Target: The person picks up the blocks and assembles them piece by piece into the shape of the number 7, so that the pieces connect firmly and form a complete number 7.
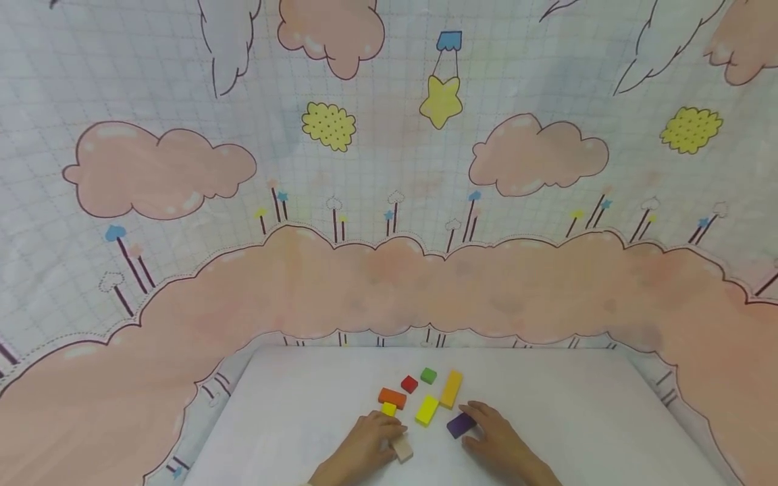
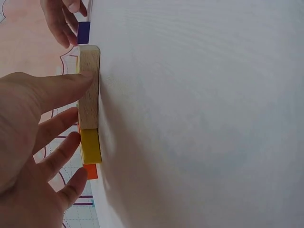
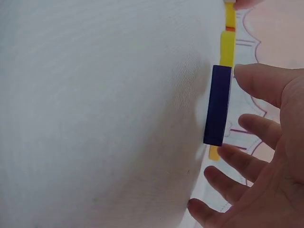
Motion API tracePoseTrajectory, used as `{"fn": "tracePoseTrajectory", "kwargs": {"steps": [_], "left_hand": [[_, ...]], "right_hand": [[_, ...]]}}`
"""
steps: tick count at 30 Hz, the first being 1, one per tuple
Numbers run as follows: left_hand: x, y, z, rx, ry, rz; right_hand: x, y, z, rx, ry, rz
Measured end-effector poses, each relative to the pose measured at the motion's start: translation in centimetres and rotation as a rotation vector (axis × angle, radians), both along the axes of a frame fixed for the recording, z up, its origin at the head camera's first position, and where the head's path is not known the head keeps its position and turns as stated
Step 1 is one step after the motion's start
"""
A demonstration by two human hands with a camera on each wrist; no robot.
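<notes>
My left hand (image 1: 367, 440) holds a plain wooden block (image 1: 402, 448) near the front of the white table. In the left wrist view the thumb lies across the face of the wooden block (image 2: 89, 102), with the other fingers behind it. A yellow block (image 1: 389, 409) sits just beyond the left fingers. On the other side my right hand (image 1: 498, 435) is spread around a dark purple block (image 1: 460, 425). In the right wrist view the purple block (image 3: 218, 105) stands in front of loosely spread fingers, the thumb near one end.
Farther back on the white table (image 1: 292, 385) lie an orange block (image 1: 392, 398), a red block (image 1: 410, 384) and a green block (image 1: 428, 376). A yellow block (image 1: 427, 410) and a longer amber block (image 1: 451, 389) lie between the hands. Behind hangs a cloud-patterned cloth (image 1: 389, 290).
</notes>
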State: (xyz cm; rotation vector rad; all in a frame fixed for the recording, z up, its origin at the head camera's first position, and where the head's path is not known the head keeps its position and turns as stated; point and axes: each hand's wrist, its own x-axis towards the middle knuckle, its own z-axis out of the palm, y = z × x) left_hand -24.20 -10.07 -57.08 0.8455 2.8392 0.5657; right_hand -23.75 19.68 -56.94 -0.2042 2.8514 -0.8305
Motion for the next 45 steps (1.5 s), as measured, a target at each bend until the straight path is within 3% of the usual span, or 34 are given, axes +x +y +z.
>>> {"fn": "tracePoseTrajectory", "kwargs": {"steps": [3,19,27,39,45], "left_hand": [[0.14,-0.07,-0.25,0.006,-0.011,0.008],[0.08,-0.14,-0.11,0.047,-0.052,0.043],[-0.10,-0.18,-0.24,0.041,-0.109,0.056],[0.05,-0.21,-0.29,0.036,-0.093,0.045],[0.41,-0.09,-0.32,0.032,-0.038,0.039]], "right_hand": [[0.10,-0.02,-0.26,0.002,-0.041,-0.017],[0.13,0.22,-0.06,-0.004,0.017,0.068],[0.09,-0.18,-0.21,-0.013,-0.042,0.027],[-0.53,-0.24,-0.04,-0.018,0.012,0.070],[-0.66,-0.53,-0.05,-0.007,0.061,0.100]]}}
